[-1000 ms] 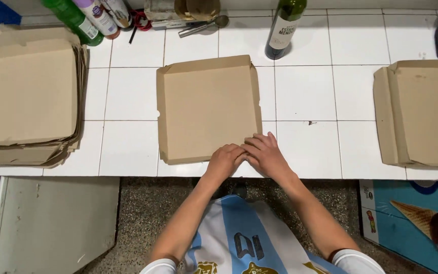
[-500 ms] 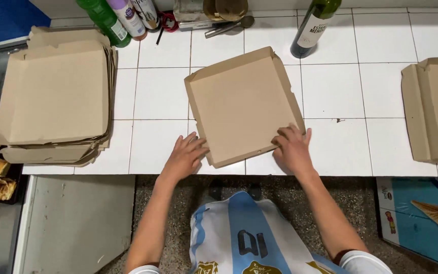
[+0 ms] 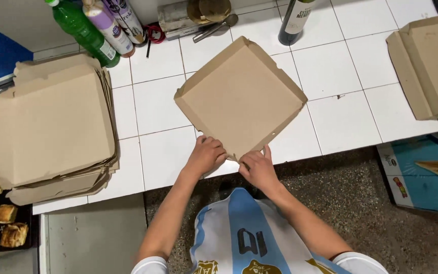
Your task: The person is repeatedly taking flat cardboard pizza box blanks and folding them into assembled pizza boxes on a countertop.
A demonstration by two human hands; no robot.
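White tiled counter (image 3: pixel 163 152), box (image 3: pixel 240 99) lying cornerwise at its front edge: left hand (image 3: pixel 206 155) and right hand (image 3: pixel 257 169) both pinch the near corner, likely mid-fold; next the flaps there want tucking; flat stack (image 3: pixel 51 127) at left.

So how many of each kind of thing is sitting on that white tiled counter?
Cardboard box being handled by the left hand and right hand: 1
Stacks of flat cardboard boxes: 2
Bottles: 4
Total: 7, not counting the blurred clutter by the wall.
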